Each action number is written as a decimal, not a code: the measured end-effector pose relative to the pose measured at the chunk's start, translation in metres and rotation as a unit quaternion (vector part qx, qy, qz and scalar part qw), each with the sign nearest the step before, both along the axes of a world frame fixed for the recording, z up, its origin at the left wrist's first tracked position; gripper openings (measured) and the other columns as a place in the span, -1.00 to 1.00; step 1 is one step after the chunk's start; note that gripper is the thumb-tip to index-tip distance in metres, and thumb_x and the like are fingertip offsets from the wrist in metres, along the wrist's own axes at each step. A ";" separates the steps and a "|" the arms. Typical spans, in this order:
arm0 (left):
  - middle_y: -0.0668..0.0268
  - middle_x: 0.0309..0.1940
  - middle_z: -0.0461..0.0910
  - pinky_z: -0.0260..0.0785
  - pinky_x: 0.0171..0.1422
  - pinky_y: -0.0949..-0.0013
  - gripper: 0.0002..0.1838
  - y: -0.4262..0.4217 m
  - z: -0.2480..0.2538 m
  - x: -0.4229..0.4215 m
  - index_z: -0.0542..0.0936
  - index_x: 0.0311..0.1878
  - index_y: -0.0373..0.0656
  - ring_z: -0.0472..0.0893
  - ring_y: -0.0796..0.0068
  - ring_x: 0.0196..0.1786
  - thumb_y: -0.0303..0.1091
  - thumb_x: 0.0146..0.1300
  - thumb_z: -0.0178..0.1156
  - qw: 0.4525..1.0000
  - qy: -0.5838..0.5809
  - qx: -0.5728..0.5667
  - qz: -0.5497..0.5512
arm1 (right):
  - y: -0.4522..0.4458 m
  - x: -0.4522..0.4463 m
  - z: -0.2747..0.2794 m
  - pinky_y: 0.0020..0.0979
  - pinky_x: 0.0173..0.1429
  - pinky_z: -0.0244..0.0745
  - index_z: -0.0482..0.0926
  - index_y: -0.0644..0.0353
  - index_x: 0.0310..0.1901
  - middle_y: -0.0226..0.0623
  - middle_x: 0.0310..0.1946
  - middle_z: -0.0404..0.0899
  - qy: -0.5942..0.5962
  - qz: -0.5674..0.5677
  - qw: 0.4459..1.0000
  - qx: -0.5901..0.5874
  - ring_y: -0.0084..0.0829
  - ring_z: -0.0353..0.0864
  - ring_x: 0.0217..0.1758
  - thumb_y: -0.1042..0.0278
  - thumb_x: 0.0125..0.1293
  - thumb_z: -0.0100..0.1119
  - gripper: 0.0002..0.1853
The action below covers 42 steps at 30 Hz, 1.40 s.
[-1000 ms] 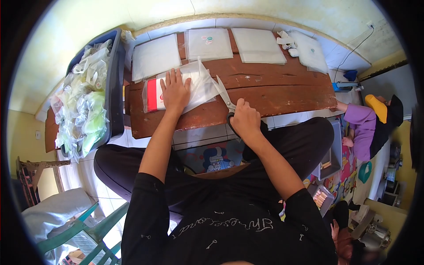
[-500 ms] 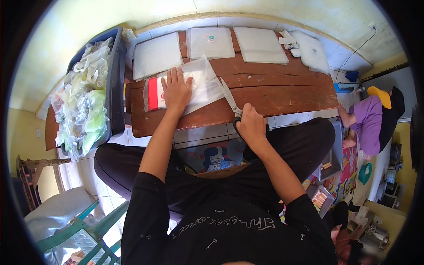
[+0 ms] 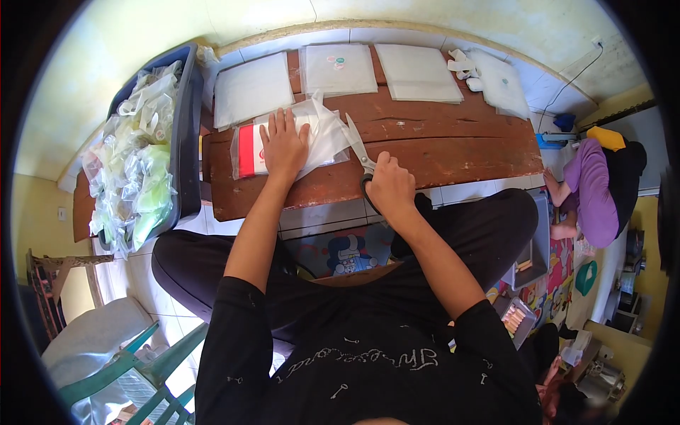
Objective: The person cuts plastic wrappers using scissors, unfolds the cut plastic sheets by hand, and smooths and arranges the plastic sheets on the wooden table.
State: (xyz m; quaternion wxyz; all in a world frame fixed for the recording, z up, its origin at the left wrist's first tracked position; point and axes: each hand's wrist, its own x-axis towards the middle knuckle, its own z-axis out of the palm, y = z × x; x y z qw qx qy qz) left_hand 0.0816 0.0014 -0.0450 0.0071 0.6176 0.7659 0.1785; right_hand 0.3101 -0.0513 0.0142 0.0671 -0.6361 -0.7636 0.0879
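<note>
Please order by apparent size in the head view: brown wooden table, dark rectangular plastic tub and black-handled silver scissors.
1. Brown wooden table
2. Dark rectangular plastic tub
3. Black-handled silver scissors, partly hidden by the right hand

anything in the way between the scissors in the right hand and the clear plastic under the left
Nothing visible stands between them: the right hand holds the scissors close by the right-hand end of the clear plastic. The left hand lies on the plastic further left, apart from the scissors.
</note>
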 end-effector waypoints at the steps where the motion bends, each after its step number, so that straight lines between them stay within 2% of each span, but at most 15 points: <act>1: 0.11 0.51 0.15 -0.28 0.62 -0.02 -0.29 0.000 0.000 -0.001 0.21 0.48 -0.20 0.03 0.14 0.58 0.11 0.45 -0.14 1.000 0.000 -0.001 0.000 | 0.002 -0.001 0.000 -0.03 -0.18 0.62 0.35 0.28 -0.21 0.05 -0.29 0.59 0.006 -0.012 1.000 -0.004 0.11 0.68 -0.25 0.32 0.10 0.26 -0.67; 8: 0.11 0.50 0.16 -0.28 0.62 -0.01 -0.29 0.001 -0.001 -0.001 0.21 0.48 -0.20 0.04 0.14 0.58 0.11 0.45 -0.14 1.000 0.000 0.007 -0.001 | -0.006 0.016 0.002 -0.01 -0.18 0.61 0.37 0.28 -0.23 0.05 -0.28 0.61 0.005 -0.019 1.000 -0.005 0.13 0.68 -0.27 0.36 0.09 0.25 -0.70; 10: 0.11 0.50 0.16 -0.28 0.62 -0.02 -0.29 0.001 -0.002 -0.002 0.22 0.47 -0.20 0.04 0.14 0.57 0.11 0.45 -0.13 1.000 0.000 0.008 -0.001 | -0.008 0.021 0.001 -0.07 -0.24 0.64 0.38 0.30 -0.22 0.03 -0.31 0.60 -0.021 0.004 1.000 0.008 0.04 0.71 -0.32 0.42 0.15 0.13 -0.79; 25: 0.12 0.50 0.17 -0.23 0.61 -0.05 -0.30 0.001 -0.003 -0.001 0.20 0.48 -0.20 0.06 0.12 0.57 0.11 0.46 -0.15 1.000 0.014 0.012 0.001 | -0.012 0.023 0.008 -0.04 -0.24 0.62 0.37 0.30 -0.20 0.05 -0.27 0.57 -0.016 0.016 1.000 -0.001 0.08 0.70 -0.32 0.43 0.19 0.08 -0.81; 26: 0.12 0.50 0.17 -0.23 0.61 -0.05 -0.30 0.001 -0.003 -0.001 0.20 0.48 -0.20 0.06 0.12 0.57 0.11 0.46 -0.15 1.000 0.014 0.012 0.002 | -0.010 0.022 0.007 -0.04 -0.24 0.62 0.37 0.30 -0.20 0.05 -0.27 0.57 -0.016 0.016 1.000 -0.001 0.08 0.70 -0.32 0.43 0.19 0.08 -0.81; 28: 0.12 0.50 0.16 -0.22 0.61 -0.05 -0.30 0.001 -0.003 -0.002 0.21 0.47 -0.20 0.06 0.13 0.57 0.11 0.46 -0.15 1.000 0.016 0.009 0.001 | -0.007 0.017 0.004 0.00 -0.21 0.61 0.35 0.29 -0.21 0.06 -0.27 0.58 -0.001 0.001 1.000 -0.010 0.12 0.68 -0.29 0.37 0.08 0.22 -0.69; 42: 0.11 0.50 0.17 -0.26 0.61 -0.03 -0.29 0.000 0.000 -0.001 0.22 0.47 -0.21 0.05 0.14 0.57 0.10 0.45 -0.12 1.000 0.004 0.008 0.001 | 0.006 0.009 -0.003 -0.01 -0.18 0.61 0.35 0.28 -0.23 0.06 -0.29 0.59 -0.004 -0.006 1.000 -0.002 0.11 0.68 -0.27 0.36 0.08 0.23 -0.69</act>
